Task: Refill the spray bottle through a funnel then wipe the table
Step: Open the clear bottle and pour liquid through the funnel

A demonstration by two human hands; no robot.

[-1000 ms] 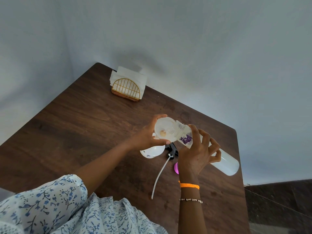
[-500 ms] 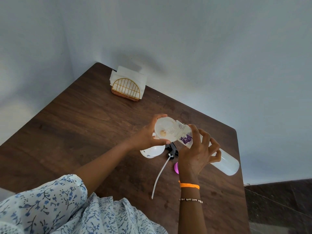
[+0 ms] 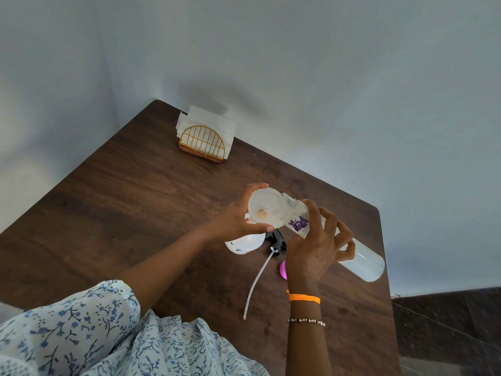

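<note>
My left hand [image 3: 233,221] grips the rim of a white translucent funnel [image 3: 264,204], which stands over the white spray bottle [image 3: 245,244] on the brown table [image 3: 122,213]. My right hand [image 3: 314,248] holds a long clear bottle [image 3: 363,264] with a purple label. It is tilted down to the left, and its threaded open neck rests on the funnel's rim. The black spray head [image 3: 276,238] lies on the table between my hands, its white dip tube [image 3: 257,280] pointing toward me.
A pink cap [image 3: 282,270] lies on the table, partly hidden by my right wrist. A gold wire napkin holder [image 3: 203,142] with white napkins stands at the far corner by the wall. The table's right edge runs close to the tilted bottle's base.
</note>
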